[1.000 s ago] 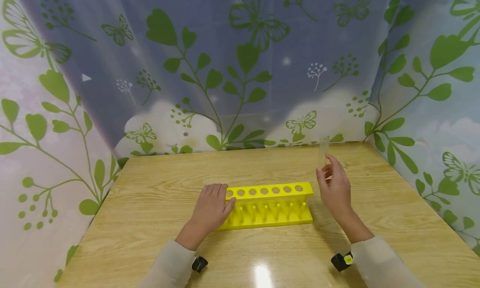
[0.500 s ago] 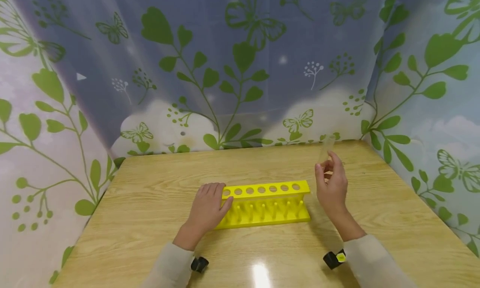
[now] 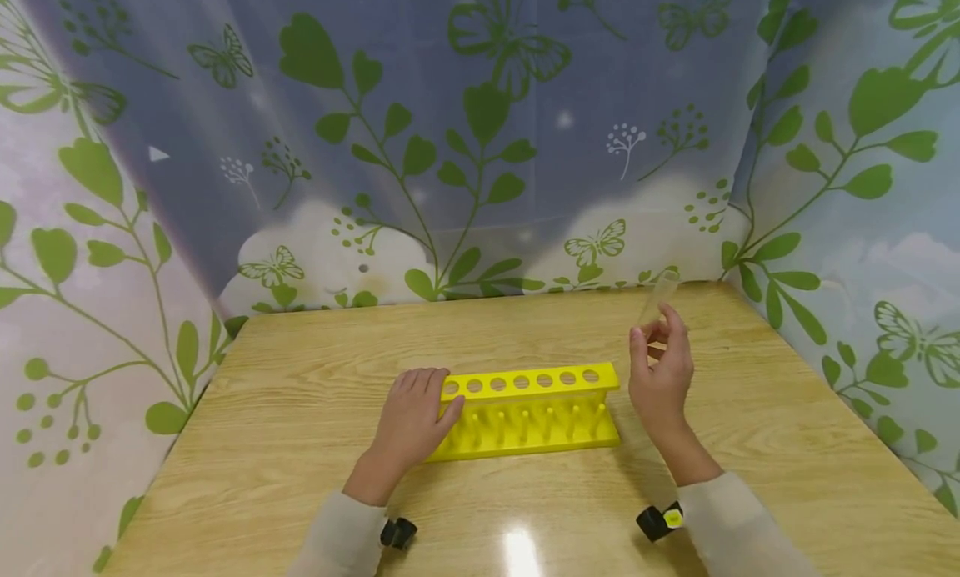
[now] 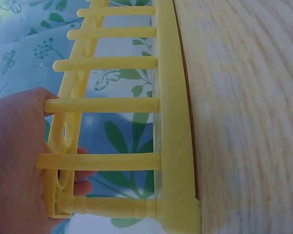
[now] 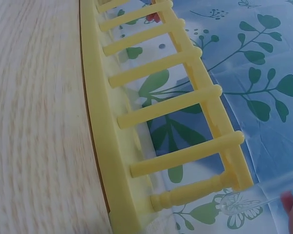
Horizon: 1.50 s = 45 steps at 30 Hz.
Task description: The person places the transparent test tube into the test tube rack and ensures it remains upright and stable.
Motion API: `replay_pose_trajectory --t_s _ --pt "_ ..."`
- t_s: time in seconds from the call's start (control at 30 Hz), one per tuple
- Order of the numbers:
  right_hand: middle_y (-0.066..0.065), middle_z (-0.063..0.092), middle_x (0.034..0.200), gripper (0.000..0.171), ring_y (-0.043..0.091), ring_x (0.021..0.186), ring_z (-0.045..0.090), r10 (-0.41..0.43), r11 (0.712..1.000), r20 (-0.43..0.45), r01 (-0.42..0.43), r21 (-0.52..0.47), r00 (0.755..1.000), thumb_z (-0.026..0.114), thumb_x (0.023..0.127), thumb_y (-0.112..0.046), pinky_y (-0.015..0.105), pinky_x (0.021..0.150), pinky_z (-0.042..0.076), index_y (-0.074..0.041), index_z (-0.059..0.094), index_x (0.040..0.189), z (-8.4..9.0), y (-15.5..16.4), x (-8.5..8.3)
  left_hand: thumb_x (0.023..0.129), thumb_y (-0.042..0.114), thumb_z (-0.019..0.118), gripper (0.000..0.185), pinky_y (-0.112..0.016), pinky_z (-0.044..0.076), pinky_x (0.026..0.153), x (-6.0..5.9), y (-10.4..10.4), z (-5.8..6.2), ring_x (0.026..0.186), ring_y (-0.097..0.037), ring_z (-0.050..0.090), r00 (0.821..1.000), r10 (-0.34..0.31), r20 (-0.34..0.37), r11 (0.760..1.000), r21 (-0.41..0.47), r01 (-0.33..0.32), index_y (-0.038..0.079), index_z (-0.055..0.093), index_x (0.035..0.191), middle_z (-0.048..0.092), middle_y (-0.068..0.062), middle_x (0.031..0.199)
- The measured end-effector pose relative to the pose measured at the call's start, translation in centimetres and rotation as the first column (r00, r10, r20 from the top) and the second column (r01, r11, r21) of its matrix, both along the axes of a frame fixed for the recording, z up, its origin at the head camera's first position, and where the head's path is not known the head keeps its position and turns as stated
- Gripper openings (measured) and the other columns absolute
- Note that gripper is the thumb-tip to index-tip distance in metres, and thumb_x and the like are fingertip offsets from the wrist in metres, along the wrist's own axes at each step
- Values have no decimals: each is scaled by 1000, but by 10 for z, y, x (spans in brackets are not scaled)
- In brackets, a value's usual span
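Note:
A yellow test tube rack point(image 3: 533, 383) stands upright on the table, with a row of holes along its top bar and pegs rising from its base. My left hand point(image 3: 412, 414) grips the left end of the top bar; the left wrist view shows fingertips point(image 4: 83, 187) behind that bar. Right of the rack, my right hand point(image 3: 663, 385) pinches a clear test tube point(image 3: 661, 297) between thumb and fingers. The tube leans with its upper end to the right. Its rounded lower end point(image 5: 229, 204) appears beside the rack's end post in the right wrist view, apparently apart from it.
The wood-grain table point(image 3: 315, 352) extends around the rack on all sides. Behind it hangs a curtain point(image 3: 420, 185) printed with leaves and butterflies, and similar cloth lines both sides. Black wrist cameras point(image 3: 397, 533) sit by both sleeves.
The test tube in my right hand has gone from nearly upright to leaning right. My left hand stays on the rack. The head view has shifted slightly.

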State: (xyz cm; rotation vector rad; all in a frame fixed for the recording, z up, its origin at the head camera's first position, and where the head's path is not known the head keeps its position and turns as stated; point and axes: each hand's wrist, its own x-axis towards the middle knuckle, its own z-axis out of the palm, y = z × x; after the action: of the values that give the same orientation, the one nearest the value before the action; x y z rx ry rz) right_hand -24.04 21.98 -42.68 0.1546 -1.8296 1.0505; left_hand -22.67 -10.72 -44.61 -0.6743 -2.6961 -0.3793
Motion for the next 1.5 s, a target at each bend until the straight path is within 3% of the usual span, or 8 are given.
replay_pose_trajectory --t_s 0.23,0.63,0.8,1.1,1.5 --pt "21 55 92 43 4 89 50 2 1000 -29 -2 -16 1000 56 94 3 6 77 44 1 44 136 0 -3 3 99 39 51 50 -48 36 106 2 -1 -2 116 -33 52 1000 2 12 1000 -3 -2 -2 54 128 59 -15 123" --pt "26 53 91 46 3 91 50 35 997 -166 -46 -63 985 56 89 14 9 79 45 6 43 133 13 -6 1 98 35 55 47 -48 38 103 0 1 2 111 -34 54 998 -21 -62 1000 12 22 -4 55 124 60 -17 119" --pt "25 53 92 46 2 90 51 37 996 -167 -49 -70 985 56 90 14 9 78 45 6 43 133 16 -6 1 97 35 55 47 -48 39 103 -1 1 2 111 -33 54 997 -19 -68 1000 5 19 -3 55 124 60 -16 119" --pt "25 53 92 45 2 90 52 55 995 -171 -68 -72 984 55 91 13 10 79 46 6 42 133 19 -8 4 99 38 52 49 -48 37 105 0 0 1 115 -33 53 1000 1 -11 1000 -8 -1 -1 54 128 59 -15 122" --pt "19 53 91 44 2 88 52 93 991 -183 -109 -80 979 55 91 12 10 76 47 7 40 132 22 -12 5 99 38 51 49 -48 36 106 0 0 2 115 -32 53 1000 -2 -17 1000 8 2 -1 55 128 59 -15 123"
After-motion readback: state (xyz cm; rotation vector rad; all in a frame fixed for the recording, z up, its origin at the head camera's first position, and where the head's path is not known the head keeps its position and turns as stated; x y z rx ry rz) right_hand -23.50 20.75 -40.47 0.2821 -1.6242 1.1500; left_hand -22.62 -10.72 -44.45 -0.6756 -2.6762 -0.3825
